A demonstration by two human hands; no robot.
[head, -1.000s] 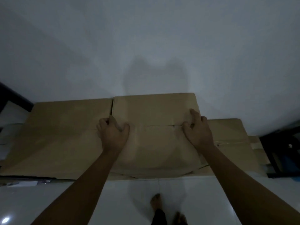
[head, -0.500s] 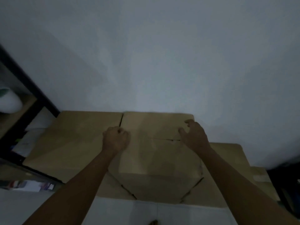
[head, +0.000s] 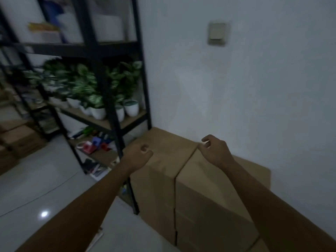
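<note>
Stacked brown cardboard boxes stand against the white wall: a left stack (head: pixel 156 180) and a right stack (head: pixel 201 182), with a seam between them. My left hand (head: pixel 139 153) hovers over the top of the left stack, its fingers curled in and holding nothing. Just above the seam at the back edge is my right hand (head: pixel 215 151), with loosely bent fingers and nothing in it. Neither hand clearly touches the cardboard.
A black metal shelf rack (head: pixel 107 99) stands to the left of the boxes, holding potted plants in white pots (head: pixel 99 108) and small items on a lower shelf (head: pixel 94 144). More cardboard boxes (head: pixel 16 139) sit at far left on the glossy tiled floor (head: pixel 45 188). A wall switch (head: pixel 217 33) is above.
Both hands have lifted off the box top they were pressing. The view has swung up and left, so the shelf rack and plants now show.
</note>
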